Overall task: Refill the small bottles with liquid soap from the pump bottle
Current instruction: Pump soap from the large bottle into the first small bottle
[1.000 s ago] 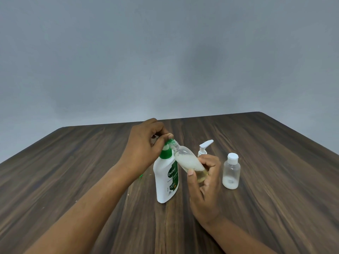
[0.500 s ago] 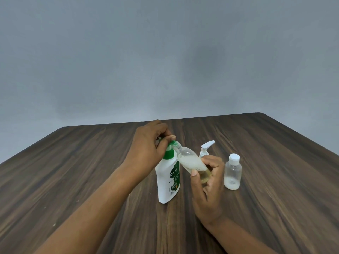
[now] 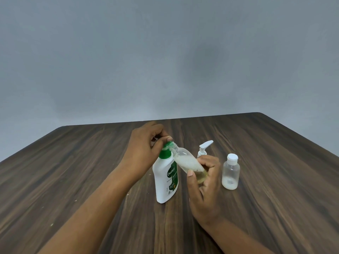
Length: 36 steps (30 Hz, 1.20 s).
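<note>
Grip: left hand [image 3: 142,153] curled over pump bottle [image 3: 165,182] | right hand [image 3: 206,197] clasps tilted small bottle [image 3: 184,162]

Left hand [image 3: 143,151]: bare; thumbnail [image 3: 169,138] trimmed short, rounded.
Left forearm [image 3: 95,204], behind the fingers: bare along its whole visible length to the lower frame edge.
Right hand [image 3: 205,191]: bare; thumbnail [image 3: 190,173] trimmed short, knuckles creased.
Right forearm [image 3: 238,237], behind the fingers: bare likewise.

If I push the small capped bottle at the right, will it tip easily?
Probably: the capped bottle is tall, narrow and holds only a little liquid at its bottom, so likely light. Its smooth plastic may also slide on the table.
</note>
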{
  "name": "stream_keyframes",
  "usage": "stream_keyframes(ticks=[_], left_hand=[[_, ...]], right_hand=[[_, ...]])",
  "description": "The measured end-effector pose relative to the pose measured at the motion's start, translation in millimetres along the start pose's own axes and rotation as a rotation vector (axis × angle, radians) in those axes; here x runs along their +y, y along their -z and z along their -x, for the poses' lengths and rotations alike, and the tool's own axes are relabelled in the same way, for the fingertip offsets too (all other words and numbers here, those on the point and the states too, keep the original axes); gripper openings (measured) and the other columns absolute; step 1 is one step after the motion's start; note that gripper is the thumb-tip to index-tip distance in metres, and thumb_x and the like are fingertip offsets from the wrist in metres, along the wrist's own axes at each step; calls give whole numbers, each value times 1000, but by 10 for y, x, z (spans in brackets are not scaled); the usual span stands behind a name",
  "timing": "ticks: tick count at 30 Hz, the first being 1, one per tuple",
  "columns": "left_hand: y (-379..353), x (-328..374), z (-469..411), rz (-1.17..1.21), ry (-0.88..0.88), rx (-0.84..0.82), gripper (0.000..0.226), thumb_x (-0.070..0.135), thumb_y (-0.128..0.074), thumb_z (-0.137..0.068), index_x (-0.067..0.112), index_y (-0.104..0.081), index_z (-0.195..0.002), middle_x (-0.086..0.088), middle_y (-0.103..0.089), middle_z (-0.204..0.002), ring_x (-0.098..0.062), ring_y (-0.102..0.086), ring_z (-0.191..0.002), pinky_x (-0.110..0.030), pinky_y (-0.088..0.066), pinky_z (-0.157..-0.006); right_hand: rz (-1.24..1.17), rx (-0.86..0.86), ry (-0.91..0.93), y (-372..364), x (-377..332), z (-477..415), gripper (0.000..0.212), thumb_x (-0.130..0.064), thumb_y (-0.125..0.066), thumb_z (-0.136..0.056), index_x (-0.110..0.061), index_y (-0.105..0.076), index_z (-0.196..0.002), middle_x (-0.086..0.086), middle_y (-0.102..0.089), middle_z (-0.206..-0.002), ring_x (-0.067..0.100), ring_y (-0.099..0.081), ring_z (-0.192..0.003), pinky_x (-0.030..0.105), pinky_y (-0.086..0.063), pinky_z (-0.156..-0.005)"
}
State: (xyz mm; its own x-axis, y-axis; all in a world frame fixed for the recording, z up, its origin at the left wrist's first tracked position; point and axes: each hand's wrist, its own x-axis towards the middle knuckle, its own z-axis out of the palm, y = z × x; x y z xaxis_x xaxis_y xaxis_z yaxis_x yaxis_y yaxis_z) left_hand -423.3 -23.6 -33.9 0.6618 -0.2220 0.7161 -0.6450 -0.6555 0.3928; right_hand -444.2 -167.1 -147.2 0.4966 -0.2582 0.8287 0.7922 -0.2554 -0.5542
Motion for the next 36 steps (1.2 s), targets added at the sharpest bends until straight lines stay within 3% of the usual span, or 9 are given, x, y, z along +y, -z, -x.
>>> stream_keyframes(ticks=[8,13,16,24,31,36], left_hand=[[99,66,-78,-38,5,-24,23,12,-68,-82,25,-59,-65,6,-57,-69,-9,-54,-70,-9,-37,-63],[-8,21,29,9,32,35,15,8,-66,-82,10,-63,-67,9,-57,-67,-7,-54,-73,-8,-38,-63],[-44,0,42,15,16,41,14,9,-65,-81,11,-62,-67,8,-57,-68,-8,-54,-71,-12,-40,-63],[54,33,-57,-18,9,23,15,10,-67,-82,16,-63,-69,9,-57,-70,-5,-54,-74,-6,-36,-65],[-80,-30,66,79,57,83,15,19,-61,-78,8,-65,-69,6,-60,-68,-9,-55,-70,-13,-41,-62],[-9,17,14,63,56,89,12,13,-67,-81,8,-67,-70,9,-60,-68,-7,-55,-71,-9,-38,-63]], right_hand=[[10,2,33,-27,-21,-16,22,-23,-50,-87,-16,-43,-106,-5,-45,-100,7,-49,-89,13,-40,-79],[-2,7,14,-16,-13,9,19,-22,-49,-87,-16,-44,-105,-2,-46,-98,7,-49,-88,14,-40,-78],[-20,21,2,-11,-8,3,19,-22,-49,-87,-18,-44,-104,-3,-46,-98,8,-49,-87,16,-41,-77],[-6,9,24,-47,-9,-11,20,-23,-50,-88,-14,-45,-105,-12,-45,-101,8,-49,-89,14,-40,-78],[-29,17,-12,-23,5,14,18,-22,-50,-87,-14,-45,-102,-3,-46,-97,8,-49,-85,16,-40,-75],[-15,11,4,-43,-12,-1,20,-24,-50,-87,-17,-44,-104,-8,-46,-98,8,-49,-87,15,-40,-76]])
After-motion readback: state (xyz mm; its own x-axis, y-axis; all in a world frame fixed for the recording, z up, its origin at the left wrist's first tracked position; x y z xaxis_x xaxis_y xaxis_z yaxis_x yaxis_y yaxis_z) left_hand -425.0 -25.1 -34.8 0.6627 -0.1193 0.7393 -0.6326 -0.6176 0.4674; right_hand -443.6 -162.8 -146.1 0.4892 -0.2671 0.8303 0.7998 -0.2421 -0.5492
